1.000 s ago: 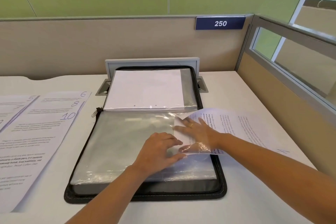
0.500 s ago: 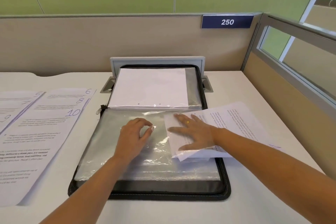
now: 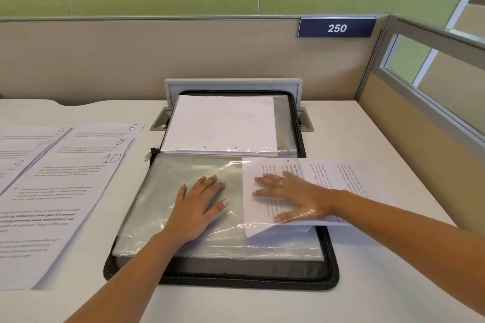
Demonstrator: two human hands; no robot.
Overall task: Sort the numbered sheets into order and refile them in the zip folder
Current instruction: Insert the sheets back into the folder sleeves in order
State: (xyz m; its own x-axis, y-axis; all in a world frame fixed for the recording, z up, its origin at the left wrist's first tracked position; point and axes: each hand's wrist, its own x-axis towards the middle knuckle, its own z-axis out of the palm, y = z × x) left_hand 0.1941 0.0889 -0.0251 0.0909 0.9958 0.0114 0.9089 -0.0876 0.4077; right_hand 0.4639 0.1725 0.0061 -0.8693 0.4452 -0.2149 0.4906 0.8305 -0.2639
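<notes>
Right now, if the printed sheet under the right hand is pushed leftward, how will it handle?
Probably floppy: the printed sheet is a thin single page, and its near corner bends off flat. It will likely slide easily on the glossy clear sleeve, though the wrinkled film could snag its edge. The left hand pressing flat on the sleeve should help.

Holding both forearms extended toward the zip folder [image 3: 331, 271]. Resting left hand [image 3: 202, 207] flat, palm down, fingers straight, over the folder's middle. Resting right hand [image 3: 294, 196] flat, fingers spread and pointing left, at its right edge.
</notes>
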